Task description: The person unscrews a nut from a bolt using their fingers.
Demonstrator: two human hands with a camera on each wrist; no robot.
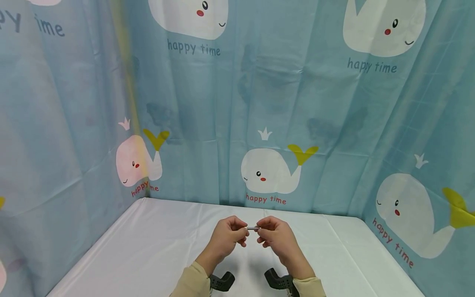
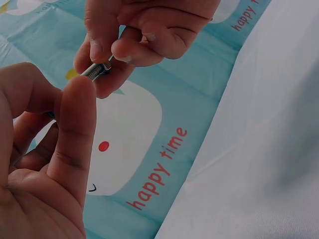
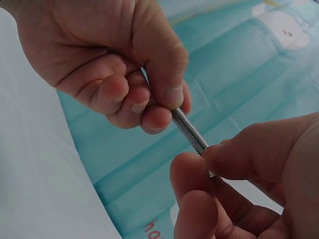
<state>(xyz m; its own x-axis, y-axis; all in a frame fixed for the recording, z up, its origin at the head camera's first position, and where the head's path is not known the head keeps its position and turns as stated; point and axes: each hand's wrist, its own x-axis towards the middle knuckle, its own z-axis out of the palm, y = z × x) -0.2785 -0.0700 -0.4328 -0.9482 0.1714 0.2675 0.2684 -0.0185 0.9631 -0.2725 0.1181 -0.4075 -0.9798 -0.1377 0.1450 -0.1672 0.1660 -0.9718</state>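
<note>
A silver threaded bolt (image 1: pixel 252 228) spans the short gap between both hands, held up over the table. My left hand (image 1: pixel 229 234) pinches one end of it between thumb and fingers; that end is mostly hidden. At the other end, my right hand (image 1: pixel 276 236) pinches with thumb and fingertips around a wider metal piece that looks like a hex nut (image 2: pixel 106 65). Bare threads of the bolt (image 3: pixel 189 130) show between the two sets of fingertips in the right wrist view. The remaining fingers of both hands are loosely curled.
A white cloth covers the table (image 1: pixel 148 247) under the hands. Blue curtains (image 1: pixel 208 103) with printed whales surround its back and sides. Black wrist mounts (image 1: pixel 222 282) sit on both forearms.
</note>
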